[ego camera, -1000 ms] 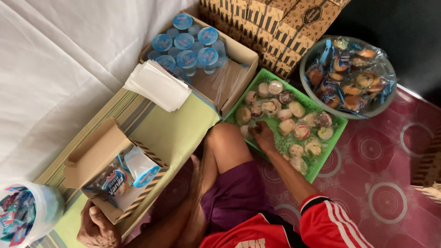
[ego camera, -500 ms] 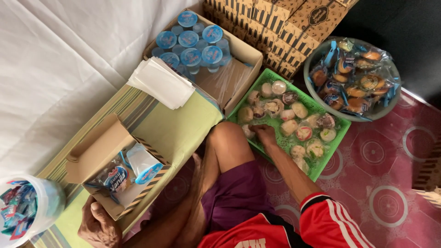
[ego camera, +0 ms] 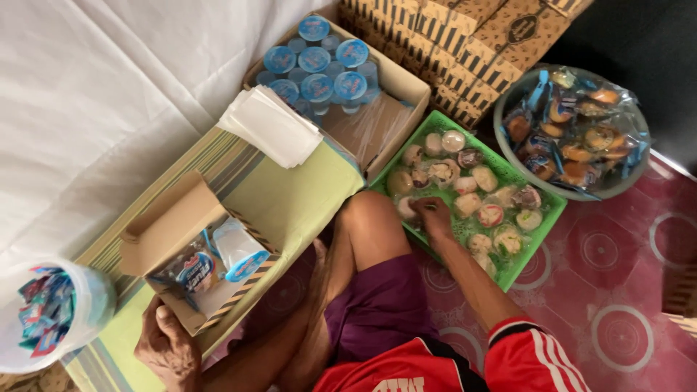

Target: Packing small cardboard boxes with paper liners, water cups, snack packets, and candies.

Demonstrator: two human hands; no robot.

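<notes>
Green tray [ego camera: 546, 218]: right hand [ego camera: 433, 216] fingers pinch a wrapped cake; left hand [ego camera: 168, 347] grips half-hidden box [ego camera: 190, 254]

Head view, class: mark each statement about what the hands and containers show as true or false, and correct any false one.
1. The right hand reaches into the green tray of wrapped cakes. True.
2. The left hand holds a round bowl. False: it grips the small open cardboard box.
3. The sealed water cups stand in a carton. True.
4. The stack of white sheets lies in the green tray. False: it rests on the striped mat.
</notes>
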